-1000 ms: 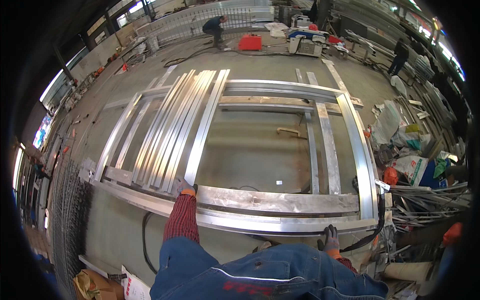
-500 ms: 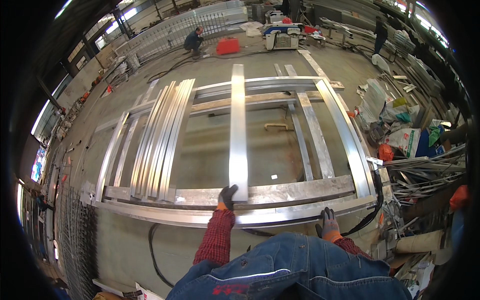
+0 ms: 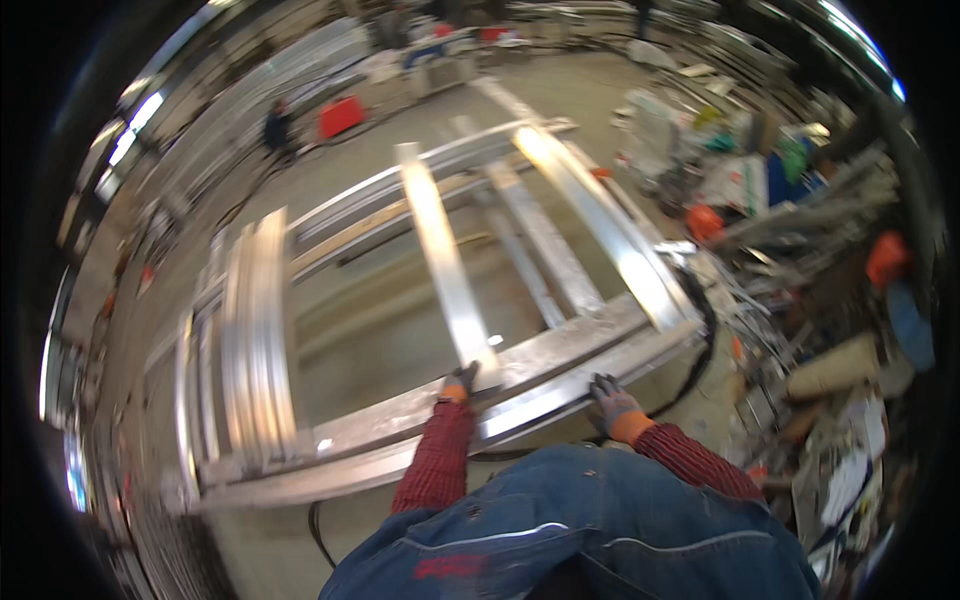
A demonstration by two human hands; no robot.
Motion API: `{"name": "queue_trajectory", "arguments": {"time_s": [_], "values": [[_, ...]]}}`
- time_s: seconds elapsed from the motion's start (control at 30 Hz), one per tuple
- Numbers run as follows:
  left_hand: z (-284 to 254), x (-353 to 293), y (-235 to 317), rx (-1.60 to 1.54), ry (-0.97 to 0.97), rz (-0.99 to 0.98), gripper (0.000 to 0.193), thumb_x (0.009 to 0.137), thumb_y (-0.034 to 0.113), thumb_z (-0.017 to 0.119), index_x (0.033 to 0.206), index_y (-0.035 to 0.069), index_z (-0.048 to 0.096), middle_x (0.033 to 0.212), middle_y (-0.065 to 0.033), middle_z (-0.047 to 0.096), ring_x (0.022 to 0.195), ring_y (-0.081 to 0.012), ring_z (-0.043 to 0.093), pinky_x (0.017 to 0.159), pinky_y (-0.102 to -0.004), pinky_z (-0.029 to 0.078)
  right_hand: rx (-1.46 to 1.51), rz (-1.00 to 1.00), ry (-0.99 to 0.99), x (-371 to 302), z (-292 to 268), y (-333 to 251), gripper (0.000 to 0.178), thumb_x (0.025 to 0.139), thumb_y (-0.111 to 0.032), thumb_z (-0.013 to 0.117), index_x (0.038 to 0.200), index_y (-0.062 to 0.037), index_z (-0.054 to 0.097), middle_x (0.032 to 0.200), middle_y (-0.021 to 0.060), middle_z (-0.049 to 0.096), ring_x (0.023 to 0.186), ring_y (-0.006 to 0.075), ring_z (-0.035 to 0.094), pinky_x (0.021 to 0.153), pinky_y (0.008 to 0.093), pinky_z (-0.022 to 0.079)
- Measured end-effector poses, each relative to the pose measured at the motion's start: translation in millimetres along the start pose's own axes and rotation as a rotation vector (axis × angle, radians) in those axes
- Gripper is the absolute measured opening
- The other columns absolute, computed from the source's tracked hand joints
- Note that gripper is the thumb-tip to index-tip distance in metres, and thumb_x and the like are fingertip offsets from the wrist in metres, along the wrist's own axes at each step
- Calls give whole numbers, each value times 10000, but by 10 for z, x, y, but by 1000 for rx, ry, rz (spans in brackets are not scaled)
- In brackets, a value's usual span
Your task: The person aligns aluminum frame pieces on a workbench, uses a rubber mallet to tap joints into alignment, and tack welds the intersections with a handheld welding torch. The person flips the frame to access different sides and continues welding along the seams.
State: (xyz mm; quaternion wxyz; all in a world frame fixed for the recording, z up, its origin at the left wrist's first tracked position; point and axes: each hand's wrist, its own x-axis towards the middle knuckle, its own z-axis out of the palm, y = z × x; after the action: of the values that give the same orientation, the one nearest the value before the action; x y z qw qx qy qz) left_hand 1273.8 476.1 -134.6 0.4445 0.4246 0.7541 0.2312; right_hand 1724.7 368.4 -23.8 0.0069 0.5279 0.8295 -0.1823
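Note:
A long flat silver metal bar (image 3: 437, 245) lies across a rectangular metal frame (image 3: 350, 470), from the far rail to the near side. My left hand (image 3: 460, 382), in a dark glove with an orange cuff, is closed on the near end of this bar. Farther right, my right hand (image 3: 615, 405), gloved alike, rests on the frame's near rail with its fingers stretched out. Left of the bar, several narrow metal strips (image 3: 255, 335) lie side by side across the frame. A broad shiny side member (image 3: 610, 230) closes the frame's right side.
Supporting beams (image 3: 545, 235) run beneath the frame. Along the right lie scrap metal, bags and an orange-red item (image 3: 704, 222). A black cable (image 3: 690, 375) hangs by the near right corner. A red box (image 3: 341, 117) and a crouching person (image 3: 280, 130) are at the back.
My view has swung, so the frame now appears slanted, with blur. The bar sits farther right from the strips, my left hand still at its end. My right hand remains on the near rail.

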Motion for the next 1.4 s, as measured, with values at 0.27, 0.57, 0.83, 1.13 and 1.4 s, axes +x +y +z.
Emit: {"name": "queue_trajectory", "arguments": {"time_s": [0.27,0.57,0.83,1.13,1.4], "values": [[81,85,417,374,377,-66,1290,786,788,861,1690,-13,409,1642,-297,506,1508,-505,502,1239,-541,476,93,102,-84,5,-42,-21,881,935,-288,802,1715,-91,443,1863,125,292,1710,376,288,1336,510,412],[304,-407,1161,-245,2,-354,838,846,494,950,1467,37,619,1332,-187,776,1096,-360,757,926,-488,683,351,89,338,-193,2,210,549,1017,-347,719,1479,-59,651,1570,209,619,1384,413,650,1170,508,548],[-114,-357,1359,-166,277,71,848,861,407,944,1448,-135,661,1325,-260,773,1029,-368,778,906,-499,662,455,173,458,-288,-413,1217,446,1022,-291,743,1390,-42,703,1378,190,715,1259,413,718,1095,521,585],[937,-1506,1899,-1028,-75,27,594,1053,637,716,1270,87,665,979,-53,666,708,-161,634,555,-308,534,142,106,184,-519,-875,2158,603,962,-109,689,1558,-116,596,1690,103,517,1472,345,579,1195,507,508],[2062,-2030,2341,-1522,-585,93,703,1113,644,602,1480,45,599,1154,-128,716,855,-233,728,683,-388,642,154,-23,-23,-383,-659,2442,766,1017,-468,731,1638,-69,523,1758,175,442,1593,407,454,1285,532,418]]}}
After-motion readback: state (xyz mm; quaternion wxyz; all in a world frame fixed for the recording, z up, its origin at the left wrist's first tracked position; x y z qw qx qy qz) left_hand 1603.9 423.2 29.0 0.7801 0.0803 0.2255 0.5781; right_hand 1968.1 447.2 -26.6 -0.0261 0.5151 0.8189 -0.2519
